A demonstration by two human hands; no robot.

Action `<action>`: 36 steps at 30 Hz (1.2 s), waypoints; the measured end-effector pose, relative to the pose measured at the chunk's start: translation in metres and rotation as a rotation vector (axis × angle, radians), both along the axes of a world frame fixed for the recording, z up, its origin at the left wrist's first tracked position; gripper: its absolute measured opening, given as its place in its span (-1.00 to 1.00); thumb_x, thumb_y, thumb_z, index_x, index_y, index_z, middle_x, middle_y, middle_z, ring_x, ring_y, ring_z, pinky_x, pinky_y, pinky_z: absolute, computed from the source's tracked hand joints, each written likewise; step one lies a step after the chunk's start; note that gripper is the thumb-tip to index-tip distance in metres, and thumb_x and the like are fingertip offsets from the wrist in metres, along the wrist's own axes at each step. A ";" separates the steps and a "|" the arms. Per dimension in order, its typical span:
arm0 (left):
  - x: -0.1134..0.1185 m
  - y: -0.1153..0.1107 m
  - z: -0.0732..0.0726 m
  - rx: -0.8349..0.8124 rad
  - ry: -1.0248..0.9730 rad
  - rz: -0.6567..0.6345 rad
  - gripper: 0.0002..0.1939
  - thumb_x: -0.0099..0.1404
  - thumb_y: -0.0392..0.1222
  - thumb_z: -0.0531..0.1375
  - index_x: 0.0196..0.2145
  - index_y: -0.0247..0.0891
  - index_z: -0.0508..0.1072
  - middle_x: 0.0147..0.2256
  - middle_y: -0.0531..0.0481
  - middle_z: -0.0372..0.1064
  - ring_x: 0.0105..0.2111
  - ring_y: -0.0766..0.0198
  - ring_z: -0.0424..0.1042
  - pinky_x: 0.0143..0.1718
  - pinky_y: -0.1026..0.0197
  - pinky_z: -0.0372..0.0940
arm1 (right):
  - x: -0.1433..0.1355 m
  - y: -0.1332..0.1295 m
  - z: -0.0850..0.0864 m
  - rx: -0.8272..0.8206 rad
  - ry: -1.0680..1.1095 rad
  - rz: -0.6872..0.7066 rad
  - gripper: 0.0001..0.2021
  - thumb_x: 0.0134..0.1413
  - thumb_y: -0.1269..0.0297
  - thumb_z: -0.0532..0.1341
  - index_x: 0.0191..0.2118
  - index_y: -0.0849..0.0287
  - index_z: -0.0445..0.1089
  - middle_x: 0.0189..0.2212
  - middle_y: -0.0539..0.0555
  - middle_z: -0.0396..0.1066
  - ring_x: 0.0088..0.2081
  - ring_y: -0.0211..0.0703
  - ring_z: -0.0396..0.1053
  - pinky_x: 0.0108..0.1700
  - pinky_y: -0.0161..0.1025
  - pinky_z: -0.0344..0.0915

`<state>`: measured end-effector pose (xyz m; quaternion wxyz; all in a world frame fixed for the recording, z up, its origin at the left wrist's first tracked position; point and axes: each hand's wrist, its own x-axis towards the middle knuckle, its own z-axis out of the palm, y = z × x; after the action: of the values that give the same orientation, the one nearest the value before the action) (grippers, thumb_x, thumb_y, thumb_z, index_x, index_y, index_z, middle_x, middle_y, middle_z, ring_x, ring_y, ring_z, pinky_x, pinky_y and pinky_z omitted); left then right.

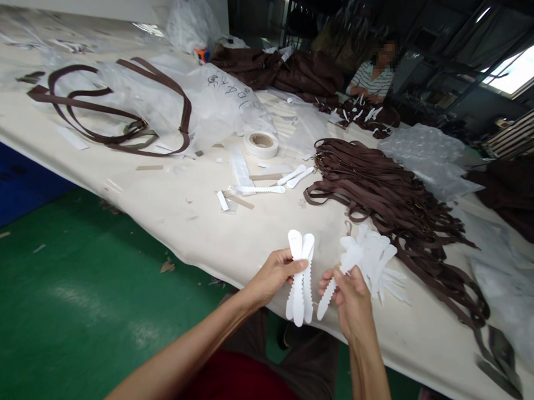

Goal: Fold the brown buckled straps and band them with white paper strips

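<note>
Several white strips with scalloped edges (298,298) are fanned out in my left hand (273,274), pinched between thumb and fingers near the table's front edge. My right hand (351,290) is closed on one more white scalloped strip (326,300), which slants down to the left, apart from the others. Just behind my right hand lies a loose pile of similar white strips (374,254) on the pale table (251,241). A few more white strips (295,177) rest farther back, near the brown straps.
Bundled brown straps (375,178) lie right of centre. A tape roll (261,144), plastic bags (228,102) and looped brown straps (93,110) are at the back left. Bubble wrap (427,153) lies at the right. Across the table, a person in a striped shirt (372,79) handles brown items.
</note>
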<state>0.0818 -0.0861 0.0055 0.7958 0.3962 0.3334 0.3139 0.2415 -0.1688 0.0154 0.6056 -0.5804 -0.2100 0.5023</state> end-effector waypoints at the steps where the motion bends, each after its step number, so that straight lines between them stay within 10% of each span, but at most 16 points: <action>1: 0.001 -0.001 0.000 0.016 -0.015 -0.033 -0.62 0.10 0.07 0.37 -0.42 -0.34 0.48 -0.55 0.05 0.34 -0.57 0.38 0.23 -0.52 0.32 0.07 | -0.007 0.003 -0.001 -0.006 -0.017 0.053 -0.70 0.01 0.06 0.39 -0.27 0.13 0.37 -0.42 -0.02 0.45 -0.43 -0.23 0.39 -0.39 -0.29 0.33; 4: 0.005 -0.004 -0.001 0.067 -0.028 -0.078 -0.59 0.09 0.11 0.38 -0.36 -0.35 0.51 -0.48 0.01 0.40 -0.51 0.32 0.29 -0.47 0.30 0.13 | -0.026 0.012 -0.003 0.031 -0.031 0.149 -0.71 0.04 0.06 0.38 -0.29 0.17 0.39 -0.49 -0.05 0.39 -0.48 -0.29 0.31 -0.42 -0.33 0.28; 7: 0.002 -0.003 -0.002 0.088 0.005 -0.018 -0.59 0.07 0.10 0.40 -0.39 -0.35 0.50 -0.49 0.05 0.36 -0.51 0.36 0.25 -0.46 0.31 0.11 | -0.022 0.016 -0.005 0.046 -0.001 -0.034 -0.67 -0.07 0.09 0.44 -0.44 0.16 0.32 -0.62 -0.13 0.25 -0.57 -0.35 0.21 -0.49 -0.37 0.20; 11: -0.007 0.002 -0.004 0.016 0.068 0.114 -0.61 0.00 0.03 0.44 -0.39 -0.33 0.47 -0.56 0.14 0.27 -0.57 0.44 0.14 -0.53 0.35 0.01 | 0.005 0.012 -0.005 0.065 0.059 -0.263 -0.63 -0.15 0.10 0.47 -0.28 0.10 0.34 -0.29 -0.01 0.47 -0.27 -0.15 0.46 -0.26 -0.18 0.43; 14: -0.005 0.002 -0.003 -0.009 0.051 0.088 -0.63 0.01 0.01 0.43 -0.38 -0.33 0.49 -0.54 0.11 0.31 -0.58 0.44 0.16 -0.54 0.35 -0.01 | 0.003 0.010 -0.006 0.003 0.062 -0.113 -0.60 -0.06 0.02 0.42 -0.17 0.09 0.35 -0.08 0.12 0.48 -0.12 0.01 0.49 -0.17 -0.03 0.45; 21: -0.005 0.005 0.004 -0.017 0.037 -0.013 -0.65 0.06 0.00 0.39 -0.38 -0.37 0.51 -0.54 0.01 0.39 -0.56 0.38 0.26 -0.54 0.33 0.00 | -0.023 0.020 -0.009 0.008 -0.234 0.273 -0.65 0.02 -0.03 0.35 -0.39 0.21 0.45 -0.52 -0.01 0.41 -0.46 -0.28 0.32 -0.35 -0.31 0.29; 27: -0.014 0.013 0.002 -0.093 0.079 0.182 -0.66 -0.01 -0.02 0.44 -0.49 -0.34 0.47 -0.55 0.05 0.38 -0.63 0.49 0.11 -0.58 0.34 -0.03 | 0.021 0.008 -0.003 0.026 -0.116 -0.273 -0.65 -0.15 0.05 0.45 -0.38 0.16 0.36 -0.62 -0.12 0.28 -0.60 -0.36 0.18 -0.57 -0.39 0.09; 33: 0.001 0.006 0.002 -0.055 -0.014 0.036 -0.61 0.07 0.07 0.40 -0.42 -0.36 0.53 -0.55 0.01 0.42 -0.57 0.37 0.30 -0.50 0.31 0.07 | -0.023 0.012 -0.008 -0.078 -0.034 0.147 -0.64 -0.12 0.03 0.44 -0.39 0.25 0.45 -0.67 -0.09 0.24 -0.61 -0.35 0.13 -0.56 -0.34 0.07; 36: -0.002 0.005 0.000 0.005 0.013 0.021 -0.61 0.09 0.08 0.39 -0.42 -0.36 0.53 -0.53 0.00 0.43 -0.55 0.36 0.31 -0.49 0.32 0.06 | -0.037 0.017 -0.013 -0.059 -0.043 0.146 -0.61 -0.14 0.03 0.45 -0.58 0.23 0.35 -0.70 -0.09 0.21 -0.61 -0.35 0.12 -0.55 -0.33 0.07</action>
<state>0.0800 -0.0814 0.0057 0.7894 0.3967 0.3420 0.3203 0.2047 -0.1516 0.0020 0.5454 -0.5919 -0.2499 0.5384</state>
